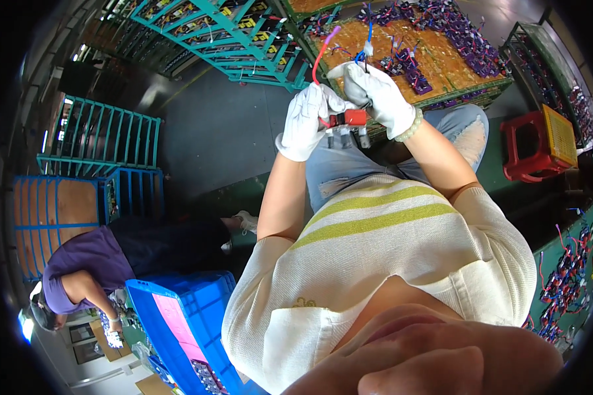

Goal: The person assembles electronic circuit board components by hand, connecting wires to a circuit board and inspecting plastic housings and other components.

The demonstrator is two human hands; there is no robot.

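Note:
Both my gloved hands are raised together in front of my knees, around a small wired electronic assembly with a red block (356, 118) and grey cylindrical parts (346, 139) hanging below it. My left hand (303, 122) is closed on its left side, where a red wire (317, 64) with a pinkish-purple end rises above the fingers. Pinched close by is my right hand (381, 97), with blue wires (369, 33) and a white connector (367, 48) standing up beside its fingertips. The fingers and glove cloth hide the assembly's middle and the exact grip points.
Ahead, a worn wooden worktable (369, 38) carries many purple circuit boards (464, 39) with wires. Teal racks (221, 36) stand at front left. A red stool (522, 146) with a yellow top is right. Left are a blue bin (211, 309) and a bending co-worker in purple (89, 257).

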